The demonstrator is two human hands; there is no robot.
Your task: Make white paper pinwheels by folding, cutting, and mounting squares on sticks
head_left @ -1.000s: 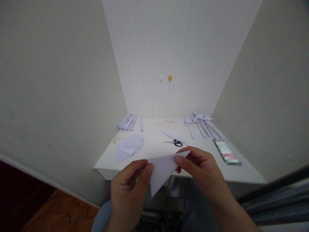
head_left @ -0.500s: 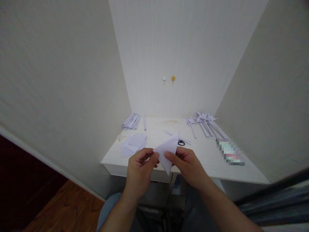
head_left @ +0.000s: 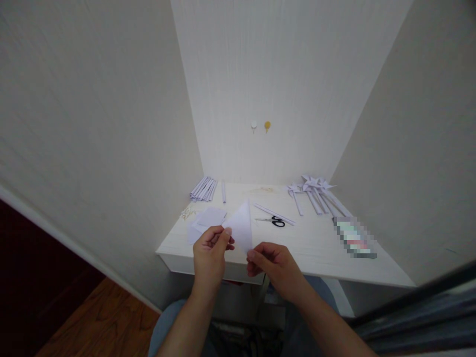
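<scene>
A white sheet of paper folded to a triangle (head_left: pixel 241 225) is held up above the front edge of the desk. My left hand (head_left: pixel 211 250) pinches its left corner between thumb and fingers. At the lower right corner, my right hand (head_left: pixel 273 265) grips the paper the same way. Behind the paper and to its right lie black-handled scissors (head_left: pixel 277 221) beside a thin rolled paper stick (head_left: pixel 275 214). A small pile of paper squares (head_left: pixel 211 217) rests just beyond my left hand.
On the white desk (head_left: pixel 316 253), a bundle of paper sticks (head_left: pixel 204 189) and one single stick (head_left: pixel 223 192) lie back left, with small pale bits (head_left: pixel 188 212) nearby. Several paper pinwheels (head_left: pixel 314 186) lie back right, behind a blurred-out phone-like object (head_left: pixel 355 237). Walls close in on three sides.
My right hand has slid down to the lower corner of the paper. The folded paper has turned and shifted left, which uncovers the scissors.
</scene>
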